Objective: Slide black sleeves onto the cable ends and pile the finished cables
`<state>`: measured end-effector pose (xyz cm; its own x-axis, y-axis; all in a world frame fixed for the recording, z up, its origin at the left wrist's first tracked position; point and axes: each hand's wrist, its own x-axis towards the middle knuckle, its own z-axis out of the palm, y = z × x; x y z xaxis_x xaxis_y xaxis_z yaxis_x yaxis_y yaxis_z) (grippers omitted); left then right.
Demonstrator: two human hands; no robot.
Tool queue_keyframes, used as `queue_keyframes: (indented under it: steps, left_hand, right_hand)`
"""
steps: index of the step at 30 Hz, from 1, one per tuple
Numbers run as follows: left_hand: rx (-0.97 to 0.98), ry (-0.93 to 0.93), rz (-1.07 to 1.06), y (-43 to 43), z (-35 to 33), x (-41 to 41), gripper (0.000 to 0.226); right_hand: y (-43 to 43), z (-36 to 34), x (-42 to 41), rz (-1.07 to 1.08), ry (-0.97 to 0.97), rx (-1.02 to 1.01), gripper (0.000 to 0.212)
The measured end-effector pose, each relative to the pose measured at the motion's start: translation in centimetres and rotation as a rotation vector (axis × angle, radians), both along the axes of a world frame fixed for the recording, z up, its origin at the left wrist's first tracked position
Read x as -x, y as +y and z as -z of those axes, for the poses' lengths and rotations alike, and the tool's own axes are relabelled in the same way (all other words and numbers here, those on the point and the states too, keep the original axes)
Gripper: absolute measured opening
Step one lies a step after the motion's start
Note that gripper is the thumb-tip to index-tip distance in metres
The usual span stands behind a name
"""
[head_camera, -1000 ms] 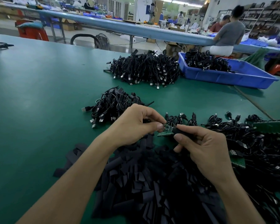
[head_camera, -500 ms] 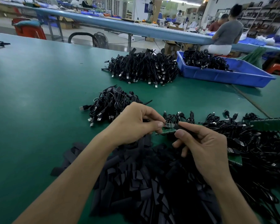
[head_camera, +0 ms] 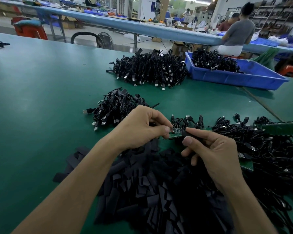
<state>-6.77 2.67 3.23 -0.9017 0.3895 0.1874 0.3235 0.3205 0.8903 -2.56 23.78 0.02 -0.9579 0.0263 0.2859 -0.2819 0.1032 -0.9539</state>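
I am watching the left hand (head_camera: 139,127) pinching the small green board (head_camera: 174,132) at a cable's end between thumb and forefinger. The right hand (head_camera: 215,149) is pinching a black sleeve (head_camera: 189,133) whose mouth is meeting the board's right end, and its other fingers are curling loosely below. I am judging that the sleeve is only starting onto the board, since most of the green is showing bare, so this cable is not yet finished. Both hands are hovering over the heap of loose sleeves (head_camera: 150,191) lying nearest me on the green table (head_camera: 41,98), and that heap is looking large. To the right, a tangle of cables (head_camera: 260,149) with green boards showing among them is waiting, which I am taking as the work left. Just beyond the left hand a small pile of cables (head_camera: 115,107) is sitting. Farther off, a bigger pile (head_camera: 150,70) is lying beside a blue tray (head_camera: 235,80) holding more cables. I am guessing these are the finished ones, though I cannot make out their sleeves clearly.
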Motion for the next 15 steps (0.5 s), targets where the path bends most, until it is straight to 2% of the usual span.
queue_keyframes:
  steps: [6, 15]
  left_hand:
    - [-0.019, -0.036, -0.019, 0.5, 0.1, -0.1, 0.005]
    - [-0.038, -0.048, 0.022, 0.3, 0.1, -0.1, 0.005]
  right_hand:
    - [-0.7, 0.5, -0.1, 0.068, 0.035, 0.033, 0.03]
    - [-1.5, 0.4, -0.5, 0.159, 0.081, -0.031, 0.023]
